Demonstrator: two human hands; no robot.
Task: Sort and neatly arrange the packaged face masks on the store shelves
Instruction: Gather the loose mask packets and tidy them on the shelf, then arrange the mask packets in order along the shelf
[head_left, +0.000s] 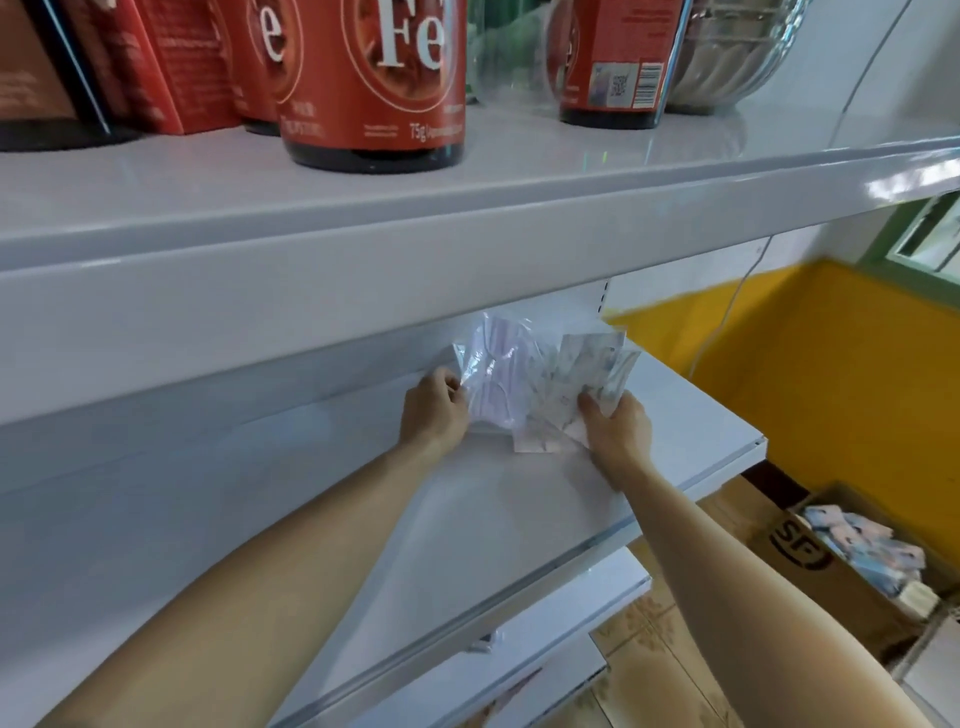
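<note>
- Both arms reach under the upper shelf (363, 291) to the back of the white middle shelf (519, 519), where the hands meet a small heap of packaged face masks (524, 384).
- The left hand (434, 410) has its fingers (451, 387) curled round the left edge of a clear packet (491, 374) with a pale lilac mask inside; the packet stands tilted up from the fingers toward the back wall.
- The right hand (615, 423) pinches the printed packets (587, 364) at the right of the heap, thumb on the near face and the other fingers curled behind; these packets fan upward just beyond the fingers.
- Between the two sets of fingers the packets overlap and touch; one more pale packet (537, 439) lies flat on the shelf just nearer than the fingertips.
- Well above the fingers, the upper shelf carries red-labelled jars (374, 88), red boxes (171, 67) and a glass bowl (727, 52).
- Far to the right of the right fingers and lower down, a cardboard box (826, 577) on the floor holds more small packets (862, 545).
- A yellow wall (831, 374) stands behind that box.
</note>
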